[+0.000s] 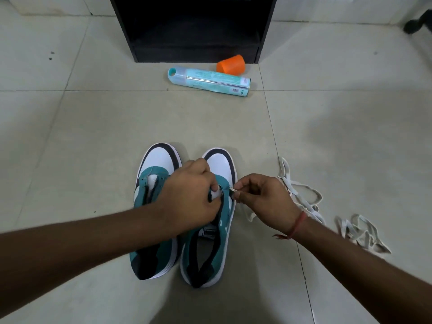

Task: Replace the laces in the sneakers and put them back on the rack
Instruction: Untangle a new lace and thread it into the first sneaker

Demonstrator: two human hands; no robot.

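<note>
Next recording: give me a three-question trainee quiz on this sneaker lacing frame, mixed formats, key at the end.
1. True or false: the spray can stands upright.
2. Which sneaker do both hands work on: A the left sneaker, B the right sneaker?
3. Fill in: the right hand pinches a lace tip while the left hand grips the ____ sneaker's upper.

Key: 1 false, it lies on its side near the orange cap. 2 B. 3 right.

You view a soft, evenly lit floor point(93, 127) (faint shadows at right), with wide-angle bending toward blurred edges.
</note>
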